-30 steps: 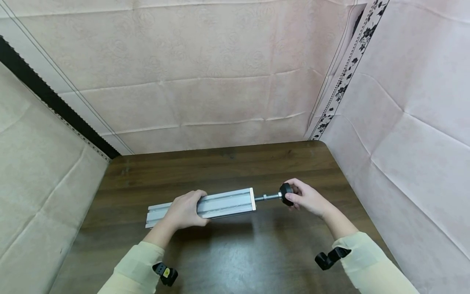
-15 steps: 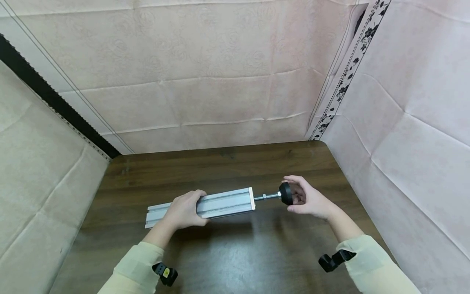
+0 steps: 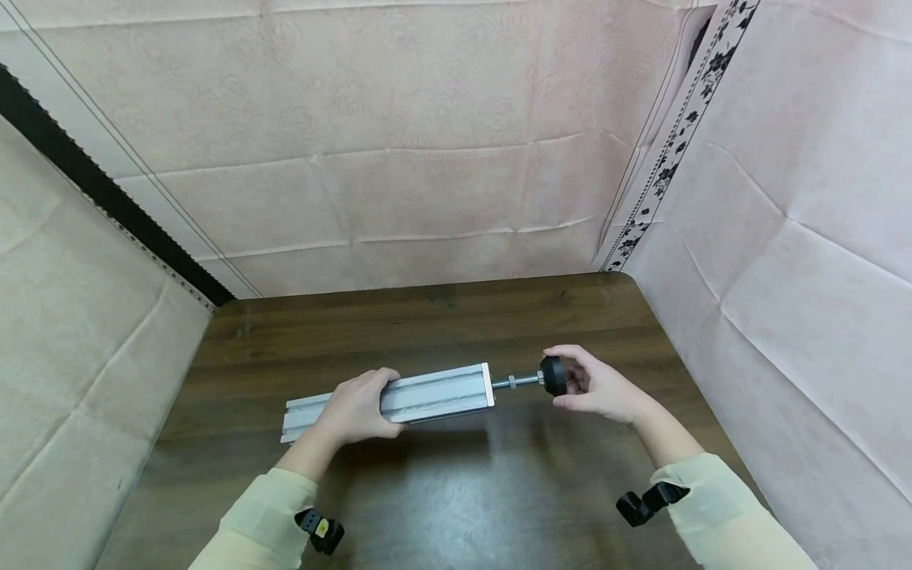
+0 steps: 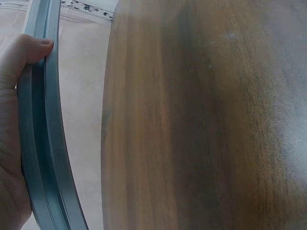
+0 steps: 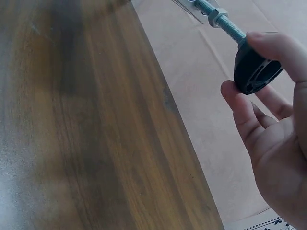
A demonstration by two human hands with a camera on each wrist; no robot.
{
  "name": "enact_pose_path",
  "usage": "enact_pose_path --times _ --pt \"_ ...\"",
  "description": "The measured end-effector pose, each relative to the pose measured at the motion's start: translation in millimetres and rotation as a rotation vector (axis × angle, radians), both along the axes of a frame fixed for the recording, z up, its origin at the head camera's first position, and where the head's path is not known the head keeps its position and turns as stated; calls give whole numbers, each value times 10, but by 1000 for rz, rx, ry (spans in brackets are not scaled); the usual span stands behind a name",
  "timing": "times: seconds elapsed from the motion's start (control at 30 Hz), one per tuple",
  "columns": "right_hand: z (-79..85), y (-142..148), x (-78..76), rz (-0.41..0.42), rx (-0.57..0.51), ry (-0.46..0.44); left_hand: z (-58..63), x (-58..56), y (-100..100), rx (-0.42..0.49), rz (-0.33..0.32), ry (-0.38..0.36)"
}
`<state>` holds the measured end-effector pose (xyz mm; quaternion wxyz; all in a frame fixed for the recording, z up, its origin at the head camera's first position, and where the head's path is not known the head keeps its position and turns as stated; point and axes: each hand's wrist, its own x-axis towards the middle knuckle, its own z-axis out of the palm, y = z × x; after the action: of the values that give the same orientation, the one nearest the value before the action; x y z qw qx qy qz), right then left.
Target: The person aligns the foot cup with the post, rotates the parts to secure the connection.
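Note:
A long silver aluminium profile (image 3: 442, 389) is held up over the table, tilted slightly up to the right. My left hand (image 3: 362, 408) grips it near its middle, thumb along the near side; the left wrist view shows the thumb lying by the groove of the profile (image 4: 55, 120). From the profile's right end a threaded rod (image 3: 527, 381) with a nut sticks out, carrying a round black levelling foot (image 3: 552, 375). My right hand (image 3: 598, 388) pinches the rim of that foot. In the right wrist view, fingertips meet the levelling foot (image 5: 256, 72) on opposite sides, its ribbed underside facing the palm.
A brown wood-grain table (image 3: 442, 507) lies beneath both hands. Pale cloth (image 3: 427, 190) hangs behind it and at both sides, with a black strip at left and a floral border at right. Each sleeve carries a black camera mount (image 3: 644, 507).
My right fingers loosened from the levelling foot, opened around it, then closed on its rim again from a shifted position. My left hand and the profile stay nearly still.

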<state>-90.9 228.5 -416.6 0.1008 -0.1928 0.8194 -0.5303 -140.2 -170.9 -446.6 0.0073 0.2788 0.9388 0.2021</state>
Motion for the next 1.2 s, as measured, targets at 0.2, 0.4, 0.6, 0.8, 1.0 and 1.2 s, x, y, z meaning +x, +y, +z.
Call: enact_pose_path --times 0.2,0.4,0.6,0.8,1.0,1.2 --pt "-5 -3 -27 9 -45 -5 6 -7 5 2 -9 9" --pt "9 -11 -46 -18 -17 -34 25 -28 2 -7 -13 7" --pt "48 -18 -56 -51 -24 -94 61 -58 6 -6 -19 18" --pt "51 -25 -60 -80 -25 -115 66 -63 15 -9 -23 6" --pt "35 -22 -60 -91 -34 -99 62 -61 18 0 -17 -4" --pt "35 -49 -65 -84 -41 -51 59 -55 8 16 -7 -20"
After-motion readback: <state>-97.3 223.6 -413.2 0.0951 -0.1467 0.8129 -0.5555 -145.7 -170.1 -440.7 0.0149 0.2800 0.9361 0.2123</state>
